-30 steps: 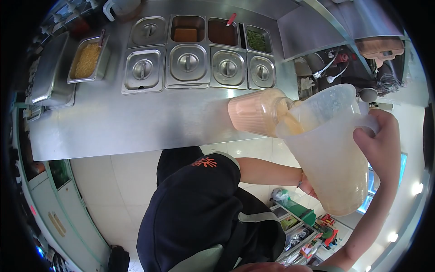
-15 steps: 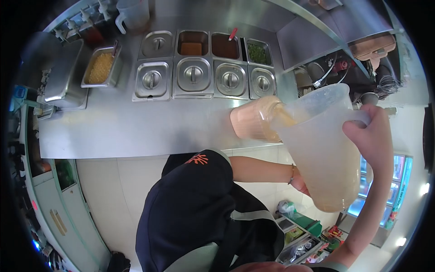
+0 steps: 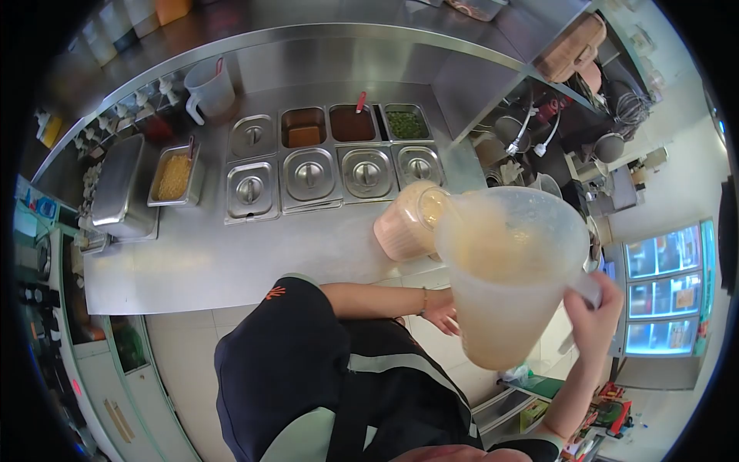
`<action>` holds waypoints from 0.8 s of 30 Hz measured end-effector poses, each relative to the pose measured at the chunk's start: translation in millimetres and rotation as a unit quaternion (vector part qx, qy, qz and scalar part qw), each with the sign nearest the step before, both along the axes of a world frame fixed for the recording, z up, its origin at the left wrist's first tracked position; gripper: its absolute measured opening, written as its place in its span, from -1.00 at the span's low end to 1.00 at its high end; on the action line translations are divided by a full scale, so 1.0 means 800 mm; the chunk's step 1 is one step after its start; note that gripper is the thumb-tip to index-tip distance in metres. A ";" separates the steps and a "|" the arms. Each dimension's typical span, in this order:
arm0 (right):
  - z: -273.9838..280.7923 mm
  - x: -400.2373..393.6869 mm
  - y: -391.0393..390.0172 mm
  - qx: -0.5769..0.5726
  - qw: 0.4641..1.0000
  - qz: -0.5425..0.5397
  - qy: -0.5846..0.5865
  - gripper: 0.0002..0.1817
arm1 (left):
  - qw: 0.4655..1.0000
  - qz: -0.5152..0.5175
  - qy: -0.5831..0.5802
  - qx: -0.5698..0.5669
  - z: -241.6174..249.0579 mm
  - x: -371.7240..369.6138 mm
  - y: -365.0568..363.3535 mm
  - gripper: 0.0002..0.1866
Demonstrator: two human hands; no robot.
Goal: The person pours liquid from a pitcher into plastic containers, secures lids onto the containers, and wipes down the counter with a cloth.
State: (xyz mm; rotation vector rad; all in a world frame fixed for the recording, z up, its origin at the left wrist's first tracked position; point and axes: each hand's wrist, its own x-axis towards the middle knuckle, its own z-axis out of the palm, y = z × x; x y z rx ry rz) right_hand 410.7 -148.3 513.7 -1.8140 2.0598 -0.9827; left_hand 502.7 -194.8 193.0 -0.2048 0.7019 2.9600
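My right hand grips the handle of a large translucent plastic measuring jug, which holds a cloudy, pale tan liquid in its lower part. The jug is tilted slightly, its spout pointing left. Beside the spout, on the counter's front edge, stands a clear jar filled with pale pinkish-beige contents. My left hand, with a bracelet at the wrist, is just left of the jug's lower side. Its fingers are stretched out and hold nothing; the jug may hide some fingertips.
On the steel counter sit several lidded pans, open sauce pans, a pan of chopped greens and a tray of yellowish bits. Another jug stands at the back. A shelf runs above.
The jug has tipped back more upright and moved away from the jar's mouth, where liquid was pouring. My left hand has come off the jug's base. The view has shifted.
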 end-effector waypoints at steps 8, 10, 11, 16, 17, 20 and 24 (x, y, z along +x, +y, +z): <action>-0.106 -0.124 0.143 -0.259 0.958 -0.065 -0.102 -0.62 | 0.878 0.275 -0.268 -0.285 -0.164 -0.035 0.020 -0.31; -0.129 -0.164 0.176 -0.304 0.947 -0.098 -0.048 -0.58 | 0.828 0.273 -0.323 -0.368 -0.146 -0.027 0.022 -0.26; -0.139 -0.180 0.196 -0.323 0.939 -0.116 -0.020 -0.55 | 0.801 0.292 -0.334 -0.403 -0.142 -0.027 0.025 -0.23; -0.132 -0.233 0.206 -0.374 0.904 -0.063 0.196 -0.67 | 0.671 0.411 -0.367 -0.497 -0.128 -0.047 0.025 0.02; -0.128 -0.247 0.201 -0.373 0.905 -0.035 0.203 -0.68 | 0.647 0.442 -0.365 -0.503 -0.132 -0.055 0.023 0.05; -0.123 -0.301 0.181 -0.372 0.898 0.034 0.231 -0.71 | 0.559 0.545 -0.347 -0.520 -0.139 -0.082 0.014 0.14; -0.134 -0.389 0.148 -0.344 0.918 0.073 0.181 -0.69 | 0.426 0.639 -0.383 -0.513 -0.114 -0.130 -0.003 0.20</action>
